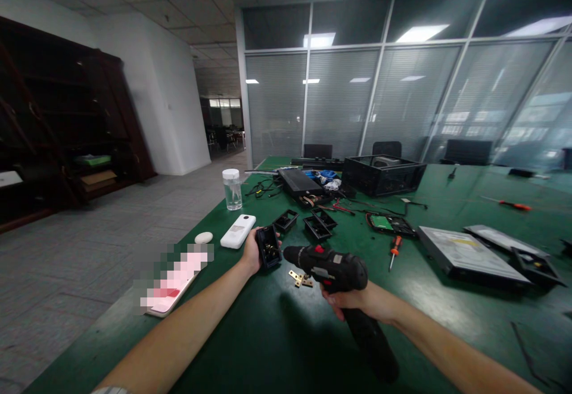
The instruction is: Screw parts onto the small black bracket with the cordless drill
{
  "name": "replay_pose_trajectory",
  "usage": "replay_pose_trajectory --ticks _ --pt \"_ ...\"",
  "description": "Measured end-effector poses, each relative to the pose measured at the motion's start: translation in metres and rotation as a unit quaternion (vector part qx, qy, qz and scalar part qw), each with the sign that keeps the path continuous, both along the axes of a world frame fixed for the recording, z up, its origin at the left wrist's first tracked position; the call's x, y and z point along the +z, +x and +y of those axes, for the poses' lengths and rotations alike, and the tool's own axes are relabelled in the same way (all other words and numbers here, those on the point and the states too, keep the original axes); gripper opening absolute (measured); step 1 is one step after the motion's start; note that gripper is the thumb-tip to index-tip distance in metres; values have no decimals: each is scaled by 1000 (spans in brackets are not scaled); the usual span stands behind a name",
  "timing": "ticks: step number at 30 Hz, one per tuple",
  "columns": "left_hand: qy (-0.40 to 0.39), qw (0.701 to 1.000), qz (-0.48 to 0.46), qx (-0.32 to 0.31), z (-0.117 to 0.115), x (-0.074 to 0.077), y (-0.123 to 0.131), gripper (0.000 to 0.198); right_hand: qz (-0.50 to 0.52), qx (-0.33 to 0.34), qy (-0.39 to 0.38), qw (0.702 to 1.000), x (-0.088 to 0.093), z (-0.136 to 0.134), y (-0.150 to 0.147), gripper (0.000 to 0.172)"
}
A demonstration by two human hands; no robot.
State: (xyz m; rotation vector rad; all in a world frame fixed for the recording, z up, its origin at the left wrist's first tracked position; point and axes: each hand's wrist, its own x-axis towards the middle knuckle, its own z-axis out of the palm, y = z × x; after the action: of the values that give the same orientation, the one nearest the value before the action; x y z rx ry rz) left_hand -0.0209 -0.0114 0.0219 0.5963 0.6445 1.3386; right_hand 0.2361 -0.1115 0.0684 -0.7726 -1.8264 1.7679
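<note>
My left hand [252,253] is closed around a small black plastic box [269,247], its open side tilted toward me. Brass-coloured bits show inside the box, too small to name. In my right hand [346,300] is a black cordless drill [330,267] with red buttons, its nose pointing left at the box, a small gap between them. Several brass metal plates [300,280] lie on the table just below the drill's nose. Behind the box sit similar black plastic frames [318,226], one of them [286,220] close to my left hand.
On the left of the green table [250,346] are a phone [179,281], a round white case [204,238], a white device [238,231] and a clear jar [232,190]. An orange screwdriver [395,250], optical drives [471,257] and a black metal chassis [382,176] lie right and behind.
</note>
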Motion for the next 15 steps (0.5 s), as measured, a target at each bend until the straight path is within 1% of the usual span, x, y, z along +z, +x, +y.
replay_pose_trajectory --ticks 7,15 --pt "-11 1000 -11 5 -2 4 2 35 -13 -3 5 1000 0 0 1 25" --pt "-24 1000 -2 0 0 2 1 39 -6 -2 -2 1000 -1 0 1 24"
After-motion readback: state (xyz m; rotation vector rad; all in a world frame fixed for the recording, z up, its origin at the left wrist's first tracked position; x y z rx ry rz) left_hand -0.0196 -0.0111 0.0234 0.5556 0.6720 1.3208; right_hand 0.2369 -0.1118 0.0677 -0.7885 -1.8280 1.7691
